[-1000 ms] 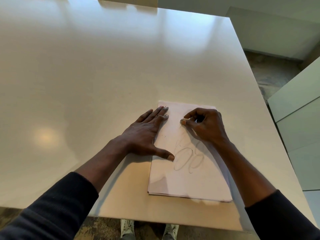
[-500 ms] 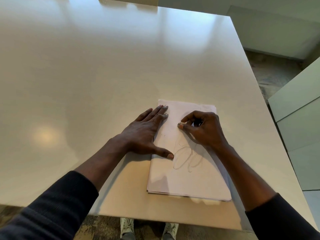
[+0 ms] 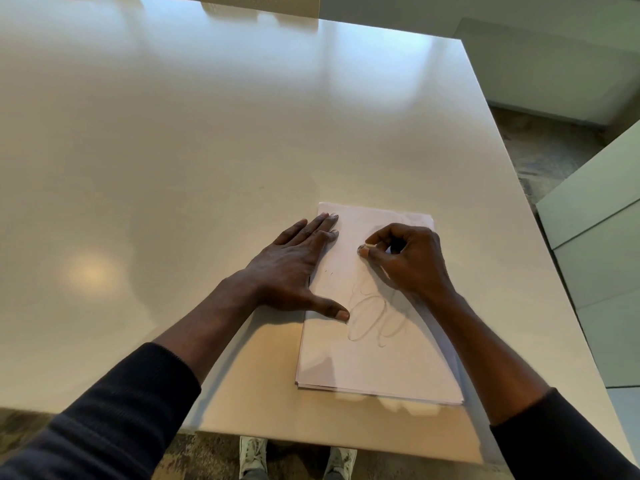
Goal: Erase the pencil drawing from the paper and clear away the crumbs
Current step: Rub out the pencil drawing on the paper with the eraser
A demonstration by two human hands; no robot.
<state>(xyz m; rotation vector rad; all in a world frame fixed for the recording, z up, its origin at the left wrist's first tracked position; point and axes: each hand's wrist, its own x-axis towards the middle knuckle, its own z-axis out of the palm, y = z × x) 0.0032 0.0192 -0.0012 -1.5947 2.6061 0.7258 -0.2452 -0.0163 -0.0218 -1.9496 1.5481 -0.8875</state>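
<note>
Since a second ago your right hand (image 3: 412, 259) has slid toward 9 o'clock, fingers pinched shut on a small eraser (image 3: 369, 246) at the upper drawing (image 3: 377, 317). Your left hand (image 3: 294, 271) lies flat, fingers spread, pinning the paper (image 3: 374, 365) near the table (image 3: 207, 150) edge. Rub short strokes toward the loops at 6 o'clock, away from the pinning hand, so the sheet won't buckle.

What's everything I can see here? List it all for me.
Table: one, glossy off-white, fills most of the view.
Paper stack: one, white, near right part of the table.
Pencil drawing: one, grey loops, middle of the top sheet.
Eraser: one, pale, pinched in the right fingertips.
Chair back: one, beige, beyond the far edge.
Shoes: two, whitish, on the floor under the near edge.
Left hand: flat on the paper's left edge.
Right hand: gripping the eraser.
</note>
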